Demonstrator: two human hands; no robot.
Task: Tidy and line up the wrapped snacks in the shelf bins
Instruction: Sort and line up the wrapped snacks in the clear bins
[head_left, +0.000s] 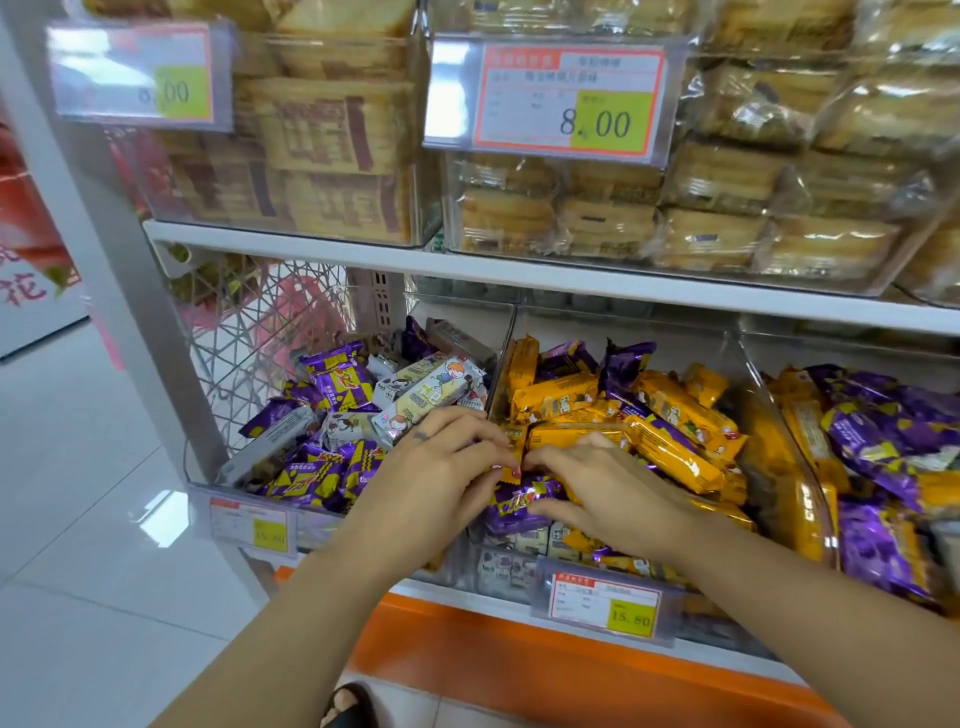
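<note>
Both my hands reach into the middle clear bin (592, 587) on the lower shelf. My left hand (441, 467) has its fingers curled over the end of an orange wrapped snack (511, 457). My right hand (597, 488) lies with fingers bent over a purple-and-yellow snack (514, 506), its fingertips meeting the left hand's. Orange snack bars (670, 452) are heaped behind the hands. The left bin (228, 467) holds purple, white and grey wrapped snacks (415, 400) in a jumble.
A right bin (800, 467) holds orange and purple snacks. The upper shelf (519, 265) carries clear boxes of wrapped cakes and two price tags reading 8.00. Price tags hang on the lower bins' fronts. White tiled floor lies to the left; an orange base panel runs below.
</note>
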